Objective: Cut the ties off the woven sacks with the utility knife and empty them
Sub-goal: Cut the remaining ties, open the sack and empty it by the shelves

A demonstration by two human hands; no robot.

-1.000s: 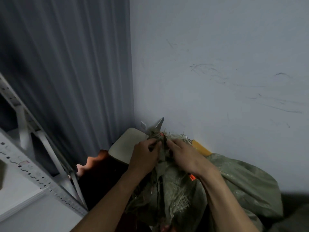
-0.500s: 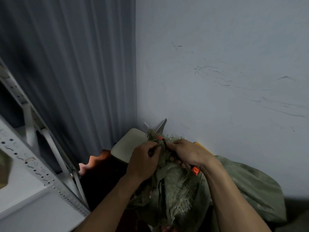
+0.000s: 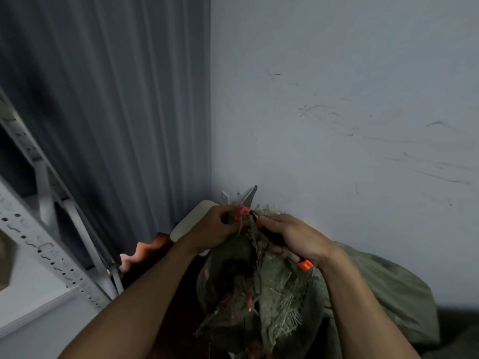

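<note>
A green woven sack [image 3: 282, 299] is slumping in the corner against a scuffed pale wall [image 3: 337, 99]. Its coarse plastic weave is fraying into loose stiff strands along a torn edge, and its neck is bunching into a crumpled twist. An orange-red tie [image 3: 242, 211] is wrapping that gathered neck at the very top.

The left hand [image 3: 220, 229] is curling fingers and thumb round the neck right at the tie, pinching the bunched fabric, with its forearm rising from the lower left. The right hand [image 3: 295, 237] is gripping a utility knife [image 3: 303, 265] in a closed fist. The slim black body is running diagonally through the palm, an orange butt cap is poking out below the heel of the hand, and an orange front end is pointing up toward the tie. The blade is too dark and small to make out, so it may or may not be touching the tie.

Both hands are sitting close together over the sack's mouth, with the tie between them and nearer the left. More of the same green weave is bulging under the right forearm.

A pale, flat shape with a rounded corner [image 3: 195, 218] is showing behind the left hand. A ribbed grey panel [image 3: 116, 112] is filling the upper left, and a perforated white shelf frame [image 3: 51, 244] is slanting across the left edge.
</note>
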